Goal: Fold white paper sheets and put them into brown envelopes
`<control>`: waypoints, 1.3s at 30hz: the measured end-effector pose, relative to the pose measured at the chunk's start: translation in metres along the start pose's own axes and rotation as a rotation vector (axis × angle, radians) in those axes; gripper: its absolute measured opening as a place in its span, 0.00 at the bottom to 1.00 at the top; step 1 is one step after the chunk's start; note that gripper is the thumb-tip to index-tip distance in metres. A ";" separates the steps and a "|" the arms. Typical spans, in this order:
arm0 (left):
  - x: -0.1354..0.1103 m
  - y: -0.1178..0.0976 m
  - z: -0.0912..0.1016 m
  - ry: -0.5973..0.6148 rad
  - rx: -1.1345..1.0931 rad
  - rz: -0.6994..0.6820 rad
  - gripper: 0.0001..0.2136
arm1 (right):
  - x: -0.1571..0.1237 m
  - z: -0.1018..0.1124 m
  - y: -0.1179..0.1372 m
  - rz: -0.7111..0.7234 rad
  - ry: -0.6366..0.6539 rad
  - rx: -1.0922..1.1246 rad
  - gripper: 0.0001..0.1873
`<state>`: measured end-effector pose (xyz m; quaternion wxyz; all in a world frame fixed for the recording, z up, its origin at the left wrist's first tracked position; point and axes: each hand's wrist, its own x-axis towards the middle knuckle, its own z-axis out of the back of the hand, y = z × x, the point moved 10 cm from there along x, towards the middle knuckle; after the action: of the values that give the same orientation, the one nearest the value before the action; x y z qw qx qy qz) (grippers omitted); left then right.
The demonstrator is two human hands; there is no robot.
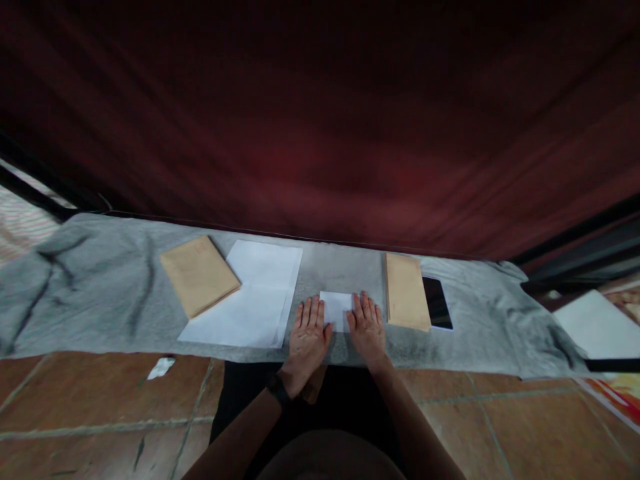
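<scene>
A small white piece of paper [335, 311], which looks folded, lies flat on the grey cloth [345, 263] in front of me. My left hand [308, 337] rests flat over its left edge, fingers stretched forward. Over its right edge lies my right hand [367, 328], palm down with the fingers extended. Both hands cover the sides of the paper, so only its middle shows. Larger white sheets [255, 293] are spread to the left of my left hand. To the right of my right hand sits a stack of brown envelopes [406, 291].
Another stack of brown envelopes [200, 275] overlaps the white sheets. A dark-screened phone [438, 303] lies partly beneath the right stack. Behind the cloth hangs a dark red curtain [320, 147]. A white scrap [161, 367] is on the tiled floor [100, 393].
</scene>
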<state>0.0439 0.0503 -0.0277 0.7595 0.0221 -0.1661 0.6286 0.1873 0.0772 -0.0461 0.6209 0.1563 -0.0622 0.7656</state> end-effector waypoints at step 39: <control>0.020 0.001 -0.010 -0.018 -0.051 -0.004 0.30 | -0.034 0.016 -0.013 -0.024 -0.087 -0.032 0.33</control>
<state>0.0488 0.0720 -0.0319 0.7595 0.0087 -0.1892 0.6223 0.2081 0.0439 -0.0433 0.6290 0.1800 -0.0995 0.7497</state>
